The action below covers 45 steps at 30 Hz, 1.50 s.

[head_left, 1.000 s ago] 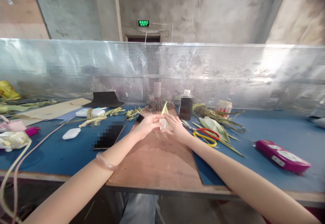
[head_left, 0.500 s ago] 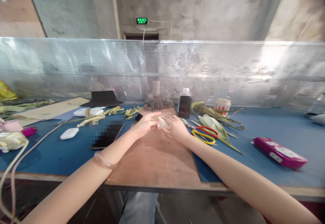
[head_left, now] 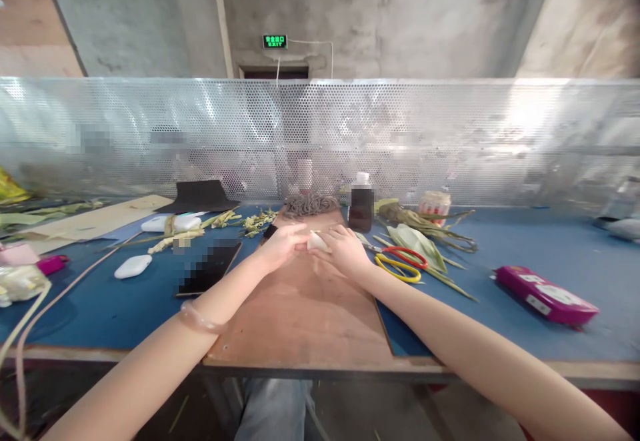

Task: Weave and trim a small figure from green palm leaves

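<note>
A small, pale, off-white piece [head_left: 317,243], soft-looking and thin, is held between my two hands over the wooden board [head_left: 310,314]. Its exact kind I cannot make out. My right hand [head_left: 347,251] is closed on it from the right, with the fingers curled over. From the left, my left hand [head_left: 284,247] meets its edge with the fingertips pinched together. Scissors [head_left: 399,269] with one red and one yellow handle lie just right of my right hand. Beyond my hands, a heap of grey cord [head_left: 311,205] rests at the board's far end.
A dark bottle with a white cap [head_left: 361,204], dried leaves [head_left: 417,244] and a jar [head_left: 435,207] stand or lie at right, with a magenta case [head_left: 547,294] farther over. Leftward are a phone [head_left: 213,269], a white earbud case [head_left: 133,267] and plant stems [head_left: 187,235]. Perforated metal screen [head_left: 320,121] behind.
The whole view has shifted slightly, so everything sits a little farther left. Both hands stay together around the pale piece, with only small finger movements.
</note>
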{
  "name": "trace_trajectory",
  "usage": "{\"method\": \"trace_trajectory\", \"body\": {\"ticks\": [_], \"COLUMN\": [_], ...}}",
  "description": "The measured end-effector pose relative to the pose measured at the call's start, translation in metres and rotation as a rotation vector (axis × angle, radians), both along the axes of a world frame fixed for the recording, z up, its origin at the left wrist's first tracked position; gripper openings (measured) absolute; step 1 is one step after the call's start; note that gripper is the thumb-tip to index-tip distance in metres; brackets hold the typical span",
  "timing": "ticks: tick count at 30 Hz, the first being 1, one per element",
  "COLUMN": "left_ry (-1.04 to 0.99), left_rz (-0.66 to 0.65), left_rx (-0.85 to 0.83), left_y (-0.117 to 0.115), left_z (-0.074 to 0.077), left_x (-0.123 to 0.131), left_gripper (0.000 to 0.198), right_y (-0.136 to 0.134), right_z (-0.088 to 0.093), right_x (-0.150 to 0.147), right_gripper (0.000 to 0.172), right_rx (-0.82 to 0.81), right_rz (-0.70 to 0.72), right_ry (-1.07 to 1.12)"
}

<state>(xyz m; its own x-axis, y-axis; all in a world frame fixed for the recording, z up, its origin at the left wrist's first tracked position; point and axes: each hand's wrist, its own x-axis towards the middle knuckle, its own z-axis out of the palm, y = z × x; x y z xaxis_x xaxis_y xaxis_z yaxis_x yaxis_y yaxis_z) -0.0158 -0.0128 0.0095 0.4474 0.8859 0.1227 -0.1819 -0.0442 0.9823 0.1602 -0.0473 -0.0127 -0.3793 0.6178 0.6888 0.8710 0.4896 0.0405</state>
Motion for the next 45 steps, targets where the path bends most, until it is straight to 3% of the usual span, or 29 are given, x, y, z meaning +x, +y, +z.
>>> {"method": "trace_trajectory", "body": {"ticks": [9,15,18,22,30,39,45], "left_ry": [0.01,0.044,0.077,0.078,0.066,0.074,0.114], "left_rz": [-0.029,-0.114,-0.107,-0.118,-0.051,-0.244,-0.081], "left_rx": [-0.027,-0.001,0.032,0.034,-0.036,0.027,0.072], "left_y": [-0.0002,-0.0022,-0.0001,0.0035,0.0042,-0.0004,0.0044], "left_z": [-0.0011,-0.0014,-0.0017,-0.0031,-0.0032,-0.0034,-0.0071], "left_x": [-0.0021,-0.0003,-0.002,-0.0042,-0.001,-0.0004,-0.0002], "left_gripper": [0.073,0.043,0.038,0.044,0.055,0.023,0.026], "right_y": [-0.0002,0.0001,-0.0008,-0.0014,-0.0008,0.0046,0.0001], "right_z": [-0.0014,-0.0026,-0.003,-0.0039,-0.0055,-0.0087,-0.0051], "right_x": [0.002,-0.0011,-0.0031,-0.0042,-0.0063,-0.0039,-0.0055], "right_gripper": [0.047,0.047,0.049,0.052,0.037,0.036,0.019], "right_rx": [0.048,0.053,0.057,0.063,0.025,0.106,0.204], "right_rz": [0.026,0.012,-0.001,-0.008,0.032,0.053,0.091], "right_ry": [-0.025,-0.055,-0.06,-0.037,-0.061,-0.166,-0.249]}}
